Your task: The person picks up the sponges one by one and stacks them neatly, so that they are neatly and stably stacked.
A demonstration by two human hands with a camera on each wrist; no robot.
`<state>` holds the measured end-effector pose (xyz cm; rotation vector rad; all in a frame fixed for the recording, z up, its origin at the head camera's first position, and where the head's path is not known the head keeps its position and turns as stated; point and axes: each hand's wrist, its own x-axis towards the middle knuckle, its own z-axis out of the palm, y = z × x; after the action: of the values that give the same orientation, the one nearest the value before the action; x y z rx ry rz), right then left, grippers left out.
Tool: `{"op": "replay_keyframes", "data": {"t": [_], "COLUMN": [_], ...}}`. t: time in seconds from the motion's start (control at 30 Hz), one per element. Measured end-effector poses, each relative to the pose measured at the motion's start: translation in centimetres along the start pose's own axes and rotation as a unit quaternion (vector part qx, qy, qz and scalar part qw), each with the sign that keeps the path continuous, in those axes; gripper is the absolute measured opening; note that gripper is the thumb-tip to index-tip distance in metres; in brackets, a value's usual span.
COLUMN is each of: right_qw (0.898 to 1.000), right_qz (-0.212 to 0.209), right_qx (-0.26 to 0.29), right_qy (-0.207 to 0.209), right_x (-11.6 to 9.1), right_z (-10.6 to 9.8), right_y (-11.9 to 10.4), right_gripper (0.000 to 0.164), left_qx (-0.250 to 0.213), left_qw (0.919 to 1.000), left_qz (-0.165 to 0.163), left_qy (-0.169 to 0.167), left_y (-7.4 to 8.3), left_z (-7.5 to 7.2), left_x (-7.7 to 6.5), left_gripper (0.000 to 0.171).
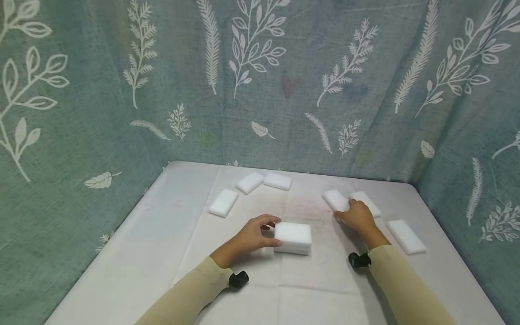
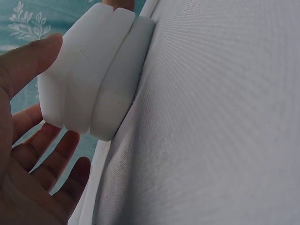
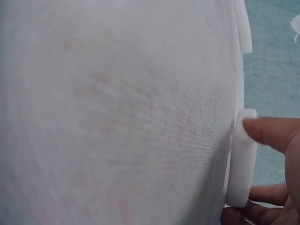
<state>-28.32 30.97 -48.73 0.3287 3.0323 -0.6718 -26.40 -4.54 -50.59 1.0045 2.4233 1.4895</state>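
Three white sponge blocks lie flat in a stack (image 1: 293, 234) near the middle of the table. My left hand (image 1: 253, 235) holds the stack's left end, thumb at the near side and fingers at the far side. Close up in the left wrist view, the layers of the stack (image 2: 96, 70) show, the lowest resting on the cloth. Farther back on the right, my right hand (image 1: 359, 218) grips a single white sponge (image 1: 335, 199) between thumb and fingers. The right wrist view shows this sponge (image 3: 242, 164) on edge to the camera, close against the cloth.
Beside the right hand lies another sponge (image 1: 367, 205), with one more (image 1: 406, 236) nearer the right edge. Three loose sponges, including one at the left (image 1: 224, 202), lie toward the back left. A white cloth (image 1: 162, 221) covers the table, and patterned curtains (image 1: 260, 113) surround it.
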Motion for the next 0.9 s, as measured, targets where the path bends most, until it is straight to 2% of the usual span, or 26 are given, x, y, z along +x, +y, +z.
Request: {"op": "replay_keyframes", "data": {"t": [0.23,0.47,0.63,0.9], "right_qw": [1.0,1.0,0.997,0.991], "right_qz": [0.003,-0.003,-0.038,-0.104], "right_qx": [-0.014,0.021,0.06,0.078], "right_qy": [-0.002,-0.01,-0.013,-0.013], "right_x": [0.0,-0.3,-0.9,-1.6], "right_z": [0.2,0.1,-0.1,-0.1], "right_y": [0.1,-0.1,-0.2,-0.3], "right_gripper": [0.085,0.087,0.084,0.073], "left_qx": [-0.001,-0.006,-0.004,0.009], "left_qw": [0.9998,0.9999,1.0,0.9999], "left_qz": [-0.016,-0.014,-0.007,-0.007], "left_qy": [-0.008,-0.005,0.0,-0.001], "left_y": [-0.1,-0.1,-0.2,-0.1], "left_z": [0.0,0.0,0.0,0.0], "left_x": [-0.2,-0.3,-0.1,0.0], "left_gripper": [0.061,0.06,0.06,0.06]}}
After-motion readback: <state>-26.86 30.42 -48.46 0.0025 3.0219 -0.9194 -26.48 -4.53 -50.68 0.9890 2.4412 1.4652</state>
